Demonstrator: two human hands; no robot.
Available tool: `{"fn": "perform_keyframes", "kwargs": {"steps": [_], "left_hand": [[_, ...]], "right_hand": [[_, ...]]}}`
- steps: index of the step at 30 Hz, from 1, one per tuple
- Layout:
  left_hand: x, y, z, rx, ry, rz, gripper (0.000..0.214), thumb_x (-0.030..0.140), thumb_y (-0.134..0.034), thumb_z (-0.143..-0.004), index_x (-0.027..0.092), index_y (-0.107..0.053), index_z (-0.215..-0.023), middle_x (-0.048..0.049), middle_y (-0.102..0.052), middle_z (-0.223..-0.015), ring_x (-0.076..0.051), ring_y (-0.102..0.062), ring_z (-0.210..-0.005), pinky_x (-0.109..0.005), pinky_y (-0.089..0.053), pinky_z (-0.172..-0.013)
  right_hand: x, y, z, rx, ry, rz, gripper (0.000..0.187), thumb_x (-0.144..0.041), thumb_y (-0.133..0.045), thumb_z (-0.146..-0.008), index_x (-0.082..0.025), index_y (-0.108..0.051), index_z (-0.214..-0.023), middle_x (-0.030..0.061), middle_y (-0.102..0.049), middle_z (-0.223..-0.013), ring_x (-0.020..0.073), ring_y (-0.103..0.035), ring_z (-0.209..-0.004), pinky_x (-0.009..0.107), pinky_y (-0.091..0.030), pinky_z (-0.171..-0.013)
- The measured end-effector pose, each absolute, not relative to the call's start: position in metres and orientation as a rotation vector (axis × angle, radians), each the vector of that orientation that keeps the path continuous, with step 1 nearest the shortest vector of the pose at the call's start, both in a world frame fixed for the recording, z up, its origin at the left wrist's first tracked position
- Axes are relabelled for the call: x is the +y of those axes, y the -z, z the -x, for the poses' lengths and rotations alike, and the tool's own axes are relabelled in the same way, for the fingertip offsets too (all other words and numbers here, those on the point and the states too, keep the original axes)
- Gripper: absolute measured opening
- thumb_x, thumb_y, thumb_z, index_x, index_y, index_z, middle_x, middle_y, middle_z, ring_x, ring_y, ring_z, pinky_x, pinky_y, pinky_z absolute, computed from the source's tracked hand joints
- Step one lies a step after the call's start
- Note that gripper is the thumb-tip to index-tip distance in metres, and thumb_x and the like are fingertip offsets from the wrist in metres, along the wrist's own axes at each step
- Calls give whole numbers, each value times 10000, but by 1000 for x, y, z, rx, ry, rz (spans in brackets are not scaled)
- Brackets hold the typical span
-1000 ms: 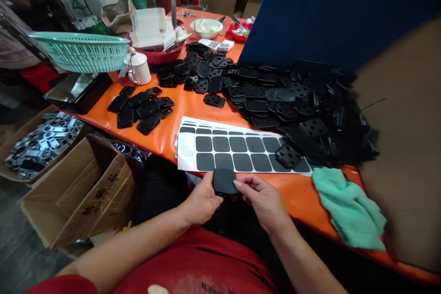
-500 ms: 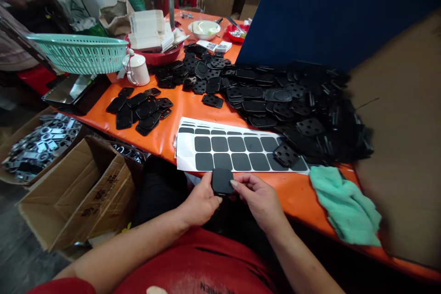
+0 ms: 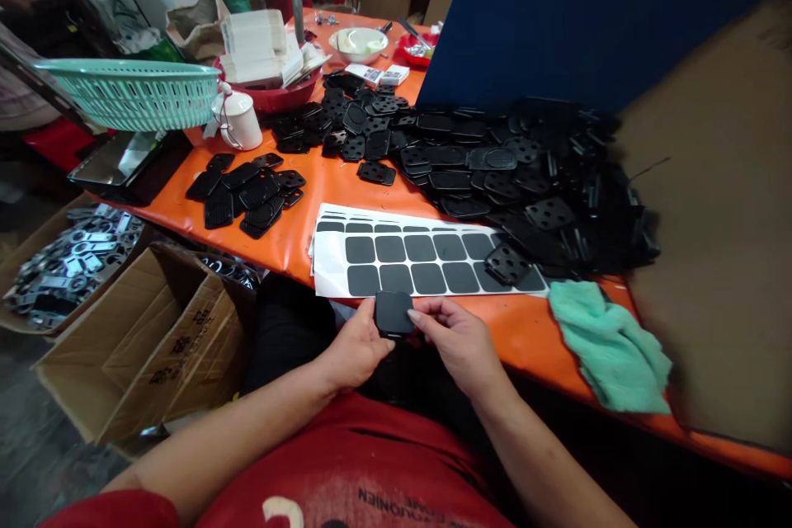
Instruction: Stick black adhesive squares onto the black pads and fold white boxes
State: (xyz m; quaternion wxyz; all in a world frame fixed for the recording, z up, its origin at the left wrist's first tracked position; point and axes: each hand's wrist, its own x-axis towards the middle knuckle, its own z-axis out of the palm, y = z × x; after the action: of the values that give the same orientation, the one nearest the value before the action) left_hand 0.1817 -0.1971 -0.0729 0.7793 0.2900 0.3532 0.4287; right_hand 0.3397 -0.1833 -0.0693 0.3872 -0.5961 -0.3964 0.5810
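Both hands hold one small black rounded-square pad point(image 3: 392, 313) just in front of the orange table's near edge. My left hand point(image 3: 355, 349) grips its left side and my right hand point(image 3: 454, 340) pinches its right side with thumb and fingers. Right behind the pad lies a white backing sheet point(image 3: 327, 272) carrying rows of dark square stickers. One perforated black plate point(image 3: 506, 263) rests on the sheet's right end. A large heap of black plates point(image 3: 525, 181) fills the table to the right.
A green cloth point(image 3: 610, 346) lies at the table's near edge. A smaller pile of black plates point(image 3: 247, 191), a white pot point(image 3: 238, 120), a teal basket point(image 3: 133, 91) and a red bowl point(image 3: 278, 97) stand left. Cardboard boxes point(image 3: 148, 330) sit on the floor.
My hands keep the same grip on the pad. The view has shifted slightly, so the table and hands sit a little higher and further left in frame.
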Motion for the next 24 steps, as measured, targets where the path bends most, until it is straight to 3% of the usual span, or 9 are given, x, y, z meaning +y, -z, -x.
{"fn": "perform_keyframes", "kwargs": {"steps": [9,17,24], "left_hand": [[-197,76,-181,766,-924,-619,501,50,-659,-658,179,-489,-1111,-68,-633,-1118,-143,-614,-891,-266,-450,-789],[-197,76,-182,760,-939,-591,510,60,-680,-641,169,-484,-1099,-87,-621,-1143,-207,-604,-1052,-320,-439,-893],[-198,77,-182,761,-934,-602,507,67,-672,-642,167,-475,-1098,-82,-626,-1114,-198,-618,-1008,-309,-443,-857]], "right_hand": [[-183,71,-340,-987,-1495,1514,381,-472,-819,-641,-161,-663,-795,3,-654,-633,127,-577,-535,252,-472,-532],[-182,71,-338,-1064,-1441,1531,376,-488,-793,-661,-164,-654,-790,-2,-644,-613,130,-578,-512,259,-483,-523],[-183,70,-336,-1076,-1432,1539,395,-507,-787,-650,-162,-643,-777,0,-643,-608,133,-586,-512,259,-492,-518]]}}
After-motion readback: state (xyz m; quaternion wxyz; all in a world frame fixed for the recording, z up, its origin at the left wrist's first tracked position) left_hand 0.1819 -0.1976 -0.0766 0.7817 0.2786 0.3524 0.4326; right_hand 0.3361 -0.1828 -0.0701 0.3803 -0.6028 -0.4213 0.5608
